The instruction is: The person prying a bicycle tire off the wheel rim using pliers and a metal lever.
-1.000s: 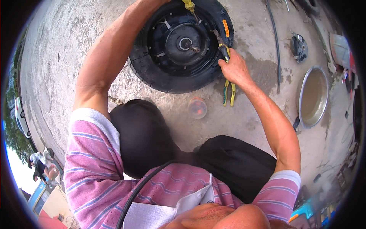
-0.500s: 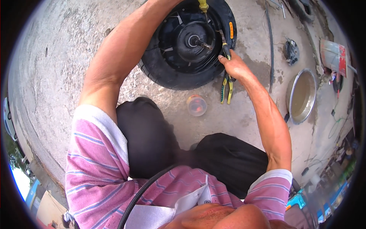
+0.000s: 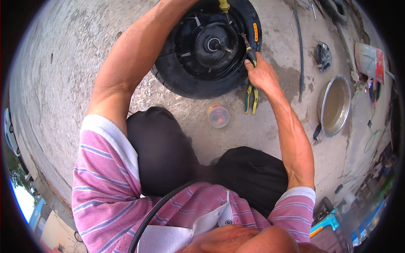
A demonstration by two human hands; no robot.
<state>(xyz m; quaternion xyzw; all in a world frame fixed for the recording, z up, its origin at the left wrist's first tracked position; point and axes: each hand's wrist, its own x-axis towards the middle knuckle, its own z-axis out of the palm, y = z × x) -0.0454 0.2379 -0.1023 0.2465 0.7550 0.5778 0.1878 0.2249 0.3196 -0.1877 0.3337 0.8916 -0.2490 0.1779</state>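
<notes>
A black tyre on a hub wheel (image 3: 198, 86) lies flat on the ground, its axle (image 3: 223, 48) pointing up. My right hand (image 3: 262, 72) is closed around the black-and-yellow handle of a screwdriver (image 3: 250, 52), whose metal shank lies between the tyre and the rim. My left forearm (image 3: 139, 42) reaches across the wheel's left side, and its hand is beyond the top edge. Near the top, a second screwdriver (image 3: 224, 6) with a yellow handle stands with its shank down at the rim. Pliers (image 3: 251, 100) with green-yellow handles lie just below my right hand.
A clear plastic tub (image 3: 218, 117) with something orange-red inside stands before my knees. To the right are a metal basin (image 3: 336, 105) of murky water, a dark rod (image 3: 300, 55), a dark bundle (image 3: 323, 56) and a red-and-white container (image 3: 369, 62). Another tyre (image 3: 335, 12) lies at the far right.
My right hand has shifted slightly on the screwdriver handle, and my right elbow has come inward to the left. The wheel and the yellow-handled screwdriver look almost the same.
</notes>
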